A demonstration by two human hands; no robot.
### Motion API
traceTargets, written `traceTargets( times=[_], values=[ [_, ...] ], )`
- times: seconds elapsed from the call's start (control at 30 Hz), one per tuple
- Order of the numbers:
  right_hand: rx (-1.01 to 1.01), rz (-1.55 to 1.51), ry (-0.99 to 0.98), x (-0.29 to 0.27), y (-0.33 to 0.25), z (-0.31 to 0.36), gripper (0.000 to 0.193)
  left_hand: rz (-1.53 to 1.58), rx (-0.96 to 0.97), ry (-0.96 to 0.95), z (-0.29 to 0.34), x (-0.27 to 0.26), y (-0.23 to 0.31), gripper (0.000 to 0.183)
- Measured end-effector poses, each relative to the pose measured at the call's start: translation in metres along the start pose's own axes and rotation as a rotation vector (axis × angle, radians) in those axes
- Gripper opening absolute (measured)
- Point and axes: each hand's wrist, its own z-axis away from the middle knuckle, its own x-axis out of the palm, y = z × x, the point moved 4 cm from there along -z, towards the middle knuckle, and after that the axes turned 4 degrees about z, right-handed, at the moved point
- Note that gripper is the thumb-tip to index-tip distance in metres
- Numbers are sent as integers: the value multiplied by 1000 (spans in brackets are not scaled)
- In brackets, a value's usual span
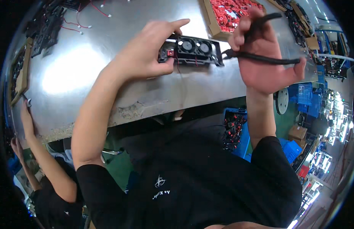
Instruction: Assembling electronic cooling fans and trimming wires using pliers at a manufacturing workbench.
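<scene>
Nearest is the person's black shirt (192, 164), with a small pale print on the chest. Just beyond it, below the table, a blue crate (243, 139) holds a jumble of red and black parts. The metal table (146, 89) has a scuffed, worn front edge.

Over the table, the left hand (148, 47) is clamped on the left end of a black fan unit (196, 49), thumb on its near side, the index finger reaching out past its far side; the hand hides part of that end. The unit's two round fans face up, and a red piece shows beside the thumb. At its right end are the jaws of black-handled pliers (266, 59); whether they touch it I cannot tell. The right hand (261, 76), palm up, has its fingers curled about the upper handle, its thumb out by the tip of the lower one; the handles are spread wide.

Farther off, a cardboard box (212, 22) of red parts (230, 15) sits close beyond the unit, partly blocked by the right hand. To the far left lie loose red wires (79, 24) with white connectors and stacked black frames (47, 32). At the left edge, a co-worker's hand (26, 114) rests near another cardboard tray (22, 82).
</scene>
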Motion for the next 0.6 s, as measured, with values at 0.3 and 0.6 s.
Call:
traceTargets(
  times=[0.3, 0.6],
  values=[
    [173, -697, -81, 14, 68, -38, 108, -74, 41, 21, -13, 40, 1, 70],
    [69, -519, -51, 13, 78, -44, 107, -253, -128, 73, -15, 39, 2, 43]
  ],
)
